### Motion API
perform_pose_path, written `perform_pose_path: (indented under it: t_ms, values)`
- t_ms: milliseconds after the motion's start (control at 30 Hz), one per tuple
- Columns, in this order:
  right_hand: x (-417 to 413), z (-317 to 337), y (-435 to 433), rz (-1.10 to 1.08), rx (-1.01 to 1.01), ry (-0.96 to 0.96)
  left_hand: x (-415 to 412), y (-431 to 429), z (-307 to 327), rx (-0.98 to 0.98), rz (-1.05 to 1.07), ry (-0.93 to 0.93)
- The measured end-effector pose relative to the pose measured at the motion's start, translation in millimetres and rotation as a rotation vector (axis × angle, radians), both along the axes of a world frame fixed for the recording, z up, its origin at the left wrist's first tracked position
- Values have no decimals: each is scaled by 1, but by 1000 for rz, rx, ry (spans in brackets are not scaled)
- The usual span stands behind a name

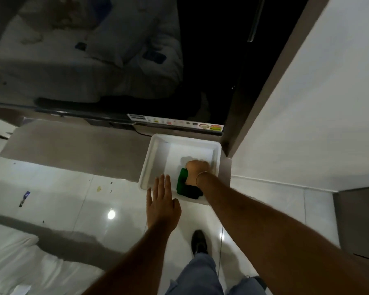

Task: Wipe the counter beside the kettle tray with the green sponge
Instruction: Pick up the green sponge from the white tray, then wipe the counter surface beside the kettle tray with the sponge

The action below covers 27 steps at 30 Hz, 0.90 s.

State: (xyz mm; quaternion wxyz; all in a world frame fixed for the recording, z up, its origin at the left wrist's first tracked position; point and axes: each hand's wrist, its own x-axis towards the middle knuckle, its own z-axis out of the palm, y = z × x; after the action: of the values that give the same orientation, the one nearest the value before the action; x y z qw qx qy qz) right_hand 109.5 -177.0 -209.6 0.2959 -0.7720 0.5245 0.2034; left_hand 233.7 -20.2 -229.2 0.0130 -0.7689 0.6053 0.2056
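A white square tray (156,154) sits at the right end of a grey-brown counter (73,150). Inside the tray lies the green sponge (182,180) with a dark part at its near end. My right hand (197,170) is closed over the sponge's far end, inside the tray. My left hand (161,201) is flat with fingers together and stretched out, at the tray's near left rim. No kettle is in view.
A large dark television (107,60) stands right behind the counter, reflecting a bed. A white wall (307,116) and brown panel close the right side. Glossy white floor tiles (73,209) hold small scraps of litter. My shoe (198,241) is below the tray.
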Motion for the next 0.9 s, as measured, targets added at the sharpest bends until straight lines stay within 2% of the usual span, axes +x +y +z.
perform_pose_path:
  t_ms: [233, 367, 633, 733, 900]
  values:
    - [-71, 39, 29, -329, -20, -387, -46, -23, 38, -190, -141, 98]
    - [-134, 64, 52, -464, -93, -455, -98, -43, 54, -231, -345, 73]
    - [-360, 110, 143, -925, -305, -400, -329, -65, 82, -337, -830, 154]
    - [-458, 120, 197, -1160, -385, -367, -435, -41, 92, -356, -991, 200]
    - [-603, 136, 302, -1592, -549, -422, -597, 20, 103, -348, -1281, 262]
